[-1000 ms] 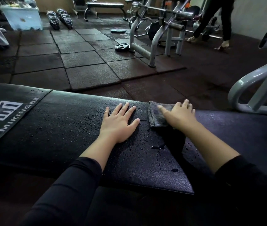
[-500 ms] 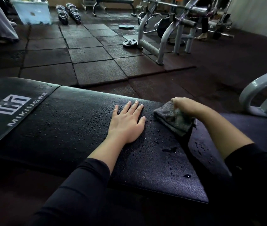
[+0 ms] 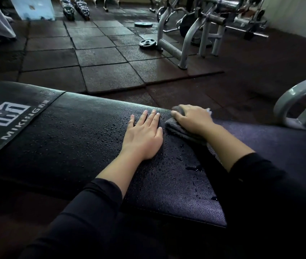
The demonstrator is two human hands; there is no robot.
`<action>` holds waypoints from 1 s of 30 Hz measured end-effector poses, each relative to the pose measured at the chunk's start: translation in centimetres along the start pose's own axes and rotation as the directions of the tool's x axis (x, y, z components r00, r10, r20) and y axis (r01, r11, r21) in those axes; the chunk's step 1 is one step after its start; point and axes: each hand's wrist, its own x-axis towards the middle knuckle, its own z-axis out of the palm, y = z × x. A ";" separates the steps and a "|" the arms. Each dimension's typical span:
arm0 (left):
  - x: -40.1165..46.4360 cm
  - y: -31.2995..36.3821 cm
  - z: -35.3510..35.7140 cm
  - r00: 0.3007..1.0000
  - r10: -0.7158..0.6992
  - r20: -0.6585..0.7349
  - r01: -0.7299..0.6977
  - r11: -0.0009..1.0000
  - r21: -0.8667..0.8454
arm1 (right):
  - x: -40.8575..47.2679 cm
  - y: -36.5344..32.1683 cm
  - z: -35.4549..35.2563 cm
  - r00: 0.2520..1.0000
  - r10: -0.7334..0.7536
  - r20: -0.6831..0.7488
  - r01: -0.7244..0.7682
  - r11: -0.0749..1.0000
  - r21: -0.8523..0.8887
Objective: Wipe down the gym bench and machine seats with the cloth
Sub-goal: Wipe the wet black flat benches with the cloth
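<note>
A black padded gym bench [image 3: 77, 139] runs across the view, its surface dotted with water drops and marked MIKING at the left. My left hand [image 3: 144, 135] lies flat on the pad with straight fingers. Just to its right, my right hand [image 3: 193, 119] grips a bunched grey cloth [image 3: 178, 128] and holds it down on the pad near the far edge. A darker seat pad [image 3: 279, 146] continues to the right under my right forearm.
A grey tubular machine frame [image 3: 298, 101] curves up at the right. Beyond the bench lie rubber floor tiles [image 3: 107, 55], a weight plate [image 3: 147, 43], a grey rack [image 3: 191, 34], dumbbells [image 3: 75, 7] and a pale blue box [image 3: 32, 6].
My right hand lifted the cloth from flat, bunched it, and now presses it on the pad close beside my left hand. The left hand stayed flat. The view tilted down.
</note>
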 end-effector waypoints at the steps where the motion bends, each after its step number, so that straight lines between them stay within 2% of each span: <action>1: 0.0 0.0 0.0 1.000 -0.001 0.002 0.001 1.000 0.003 | -0.3 -0.7 0.2 0.998 -0.063 -0.004 0.063 0.998 0.016; 5: 0.1 0.0 -0.1 1.000 0.004 0.009 -0.004 1.000 0.006 | -4.4 0.6 0.9 0.953 -0.301 -0.027 0.303 0.948 0.098; 8: -0.1 -0.1 -0.2 1.000 0.010 0.013 -0.010 1.000 -0.003 | -6.3 5.0 0.2 0.926 -0.377 -0.009 0.373 0.911 0.174; 10: -0.1 -0.1 -0.3 1.000 0.004 0.011 -0.004 1.000 -0.001 | -5.1 8.2 -0.3 0.946 -0.323 0.014 0.314 0.931 0.187; 12: -0.1 -0.1 -0.2 1.000 -0.001 0.009 0.001 1.000 0.000 | -2.9 9.6 -0.5 0.980 -0.197 0.038 0.188 0.969 0.163; 14: -0.1 0.0 -0.2 1.000 0.000 0.008 0.000 1.000 -0.005 | -0.5 8.5 -0.3 0.994 -0.099 0.041 0.095 0.991 0.094; 16: -0.1 0.0 -0.2 1.000 0.002 0.009 -0.002 1.000 -0.006 | 1.0 5.7 0.0 0.994 -0.102 0.030 0.100 0.993 0.057; 20: -0.1 -0.1 -0.2 1.000 0.009 0.006 -0.009 1.000 -0.002 | -1.3 2.0 1.2 0.967 -0.254 -0.008 0.254 0.965 0.059; 23: 0.0 -0.2 -0.1 1.000 0.000 -0.005 0.000 1.000 -0.004 | -5.5 4.2 1.2 0.883 -0.467 -0.038 0.468 0.875 0.120; 25: 0.0 -0.2 0.0 1.000 -0.003 -0.008 0.003 1.000 -0.009 | -6.2 7.1 0.3 0.856 -0.517 -0.010 0.512 0.844 0.162; 28: 0.0 -0.2 0.1 1.000 -0.009 -0.018 0.009 1.000 -0.017 | -4.1 10.5 -0.4 0.931 -0.366 0.003 0.357 0.911 0.204; 30: 0.0 -0.2 0.1 1.000 -0.009 -0.019 0.009 1.000 -0.022 | -1.8 10.1 -0.2 0.975 -0.222 0.031 0.216 0.967 0.139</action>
